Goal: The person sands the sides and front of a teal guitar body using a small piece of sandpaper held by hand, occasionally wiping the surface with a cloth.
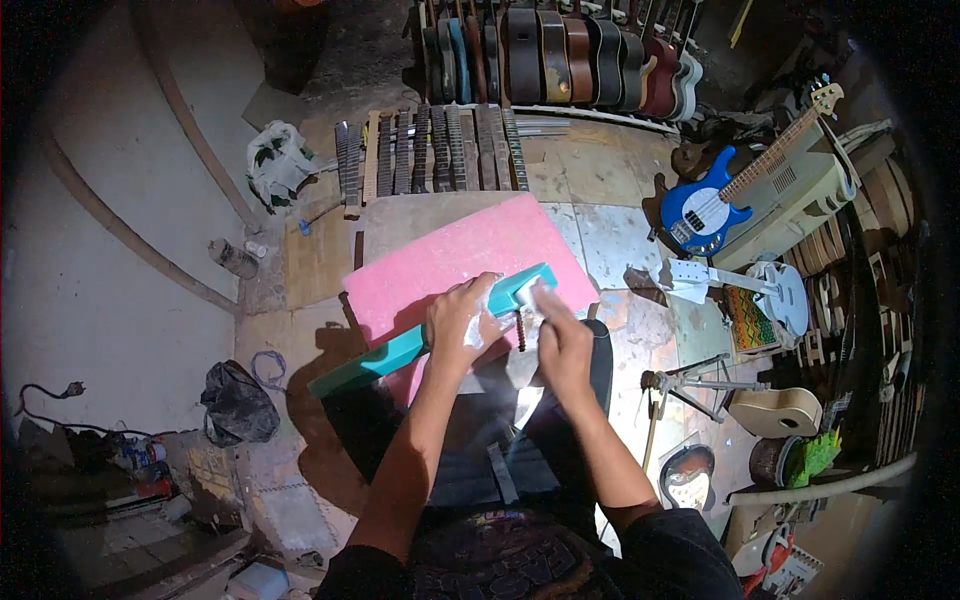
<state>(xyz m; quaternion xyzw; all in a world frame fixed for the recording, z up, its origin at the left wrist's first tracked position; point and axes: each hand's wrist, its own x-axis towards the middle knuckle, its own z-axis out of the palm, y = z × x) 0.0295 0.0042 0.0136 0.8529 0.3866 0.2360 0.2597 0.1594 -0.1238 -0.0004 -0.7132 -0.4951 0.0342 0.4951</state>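
A long teal bar [405, 348] with flat sides slants across my lap, its right end higher. My left hand [464, 318] is wrapped over the bar right of its middle; a whitish smear marks the back of that hand. Near the bar's right end, my right hand [563, 345] presses a small white piece [527, 292] against it, slightly blurred; whether it is cloth or paper I cannot tell. Under the bar lies a pink foam-like board [440, 262]. A dark ridged rod [520, 333] shows below the bar between my hands.
Several guitar necks [430, 150] lie in a row ahead, with guitar bodies [575, 55] racked behind. At right are a blue bass guitar [705, 210], a white guitar [785, 300], a metal stand [695, 383] and a pale guitar body [775, 412]. A black bag [240, 402] sits at left.
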